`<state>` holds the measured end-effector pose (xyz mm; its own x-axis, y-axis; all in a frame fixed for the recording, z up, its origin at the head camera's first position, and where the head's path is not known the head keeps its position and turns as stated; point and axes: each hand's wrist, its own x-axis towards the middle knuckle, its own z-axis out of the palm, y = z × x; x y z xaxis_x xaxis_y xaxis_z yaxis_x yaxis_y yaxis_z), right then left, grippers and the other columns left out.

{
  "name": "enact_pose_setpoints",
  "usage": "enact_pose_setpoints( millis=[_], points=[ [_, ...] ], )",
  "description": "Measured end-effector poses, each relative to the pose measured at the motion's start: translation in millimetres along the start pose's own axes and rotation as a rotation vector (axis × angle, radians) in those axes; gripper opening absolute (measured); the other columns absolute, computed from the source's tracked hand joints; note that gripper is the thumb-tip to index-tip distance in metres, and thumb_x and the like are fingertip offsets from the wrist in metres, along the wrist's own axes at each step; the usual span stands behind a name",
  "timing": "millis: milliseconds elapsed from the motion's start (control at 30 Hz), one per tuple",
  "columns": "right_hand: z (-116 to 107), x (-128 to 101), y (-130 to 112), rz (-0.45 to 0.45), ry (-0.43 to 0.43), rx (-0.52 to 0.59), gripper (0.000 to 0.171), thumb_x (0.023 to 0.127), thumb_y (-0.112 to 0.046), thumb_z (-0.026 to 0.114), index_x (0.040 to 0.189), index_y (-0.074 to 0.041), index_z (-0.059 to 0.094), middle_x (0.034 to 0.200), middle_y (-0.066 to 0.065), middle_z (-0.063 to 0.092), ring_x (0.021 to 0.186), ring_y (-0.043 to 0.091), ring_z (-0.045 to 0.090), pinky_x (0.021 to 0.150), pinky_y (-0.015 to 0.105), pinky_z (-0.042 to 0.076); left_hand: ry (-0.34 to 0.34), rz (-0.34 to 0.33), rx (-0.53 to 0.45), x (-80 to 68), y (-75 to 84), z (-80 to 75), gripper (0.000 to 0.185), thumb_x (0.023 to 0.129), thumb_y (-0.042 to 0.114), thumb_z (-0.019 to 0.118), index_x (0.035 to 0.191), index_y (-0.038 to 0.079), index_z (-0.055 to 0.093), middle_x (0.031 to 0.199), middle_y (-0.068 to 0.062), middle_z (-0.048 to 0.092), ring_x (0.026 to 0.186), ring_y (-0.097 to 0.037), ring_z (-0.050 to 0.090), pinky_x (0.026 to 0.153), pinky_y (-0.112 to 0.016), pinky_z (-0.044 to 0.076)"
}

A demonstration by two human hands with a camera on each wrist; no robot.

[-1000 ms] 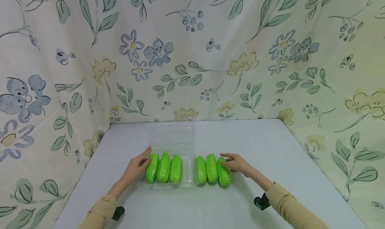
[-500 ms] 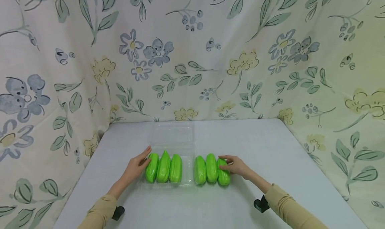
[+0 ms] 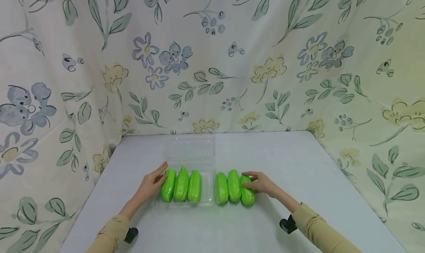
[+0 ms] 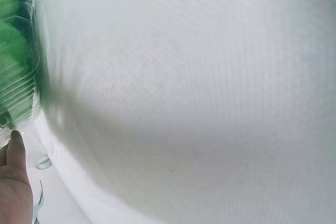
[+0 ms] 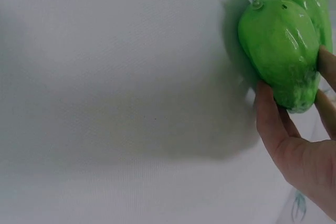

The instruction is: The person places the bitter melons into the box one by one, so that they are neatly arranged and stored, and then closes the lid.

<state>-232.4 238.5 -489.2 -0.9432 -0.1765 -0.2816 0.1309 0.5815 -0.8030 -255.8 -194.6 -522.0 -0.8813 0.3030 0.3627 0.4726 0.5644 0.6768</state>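
Green gourd gripped by right hand; left hand (fingers straight) touches tray.

Left wrist view: the green gourd is blurred and cut off at the edge.

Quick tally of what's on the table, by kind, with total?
Green gourds: 6 (3 in the tray, 3 beside it)
Clear plastic tray: 1
Total: 7

Head camera looks down over the table; each wrist camera sits close, sharing its green gourds
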Motion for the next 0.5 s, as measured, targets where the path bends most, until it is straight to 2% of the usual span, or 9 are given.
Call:
enact_pose_setpoints(
  millis=[500],
  points=[
    [-1.4, 0.3, -2.7, 0.002, -0.032, -0.005, 0.056, 0.084, -0.022, 0.073, 0.134, -0.007, 0.053, 0.123, 0.027, 0.053, 0.089, 0.019, 0.063, 0.070, 0.035, 0.061, 0.002, 0.005, 0.005, 0.3, 3.6, -0.6, 0.047, 0.093, 0.004, 0.058, 0.137, -0.006, 0.044, 0.145, -0.021, 0.040, 0.128, -0.037, 0.045, 0.095, -0.043, 0.051]
  ],
)
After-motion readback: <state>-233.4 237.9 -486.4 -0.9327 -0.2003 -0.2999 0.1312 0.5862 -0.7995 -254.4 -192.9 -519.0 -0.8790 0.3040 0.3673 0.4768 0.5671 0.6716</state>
